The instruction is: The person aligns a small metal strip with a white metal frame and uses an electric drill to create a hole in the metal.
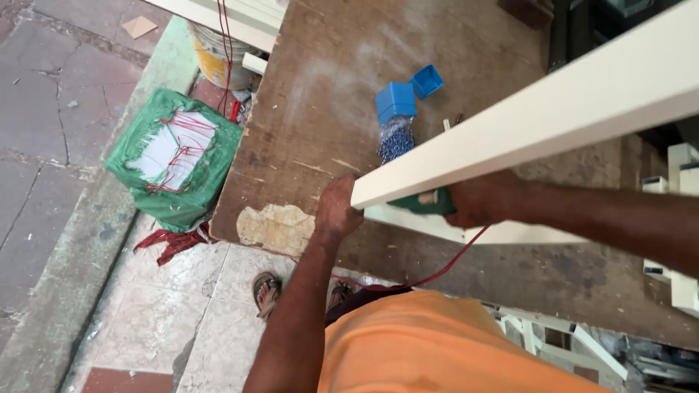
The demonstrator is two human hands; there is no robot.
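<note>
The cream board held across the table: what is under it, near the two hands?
Under the cream board show part of a green tool in the right hand, a red cable and another cream strip. The tool's working end is covered.

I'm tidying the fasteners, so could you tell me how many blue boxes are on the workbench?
2: a larger blue box above the screw pile, and a smaller one just up-right of it.

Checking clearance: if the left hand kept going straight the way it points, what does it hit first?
Left hand points up the workbench. It already touches the cream board's end; beyond that, probably the spilled blue screws, though depth is unclear.
</note>
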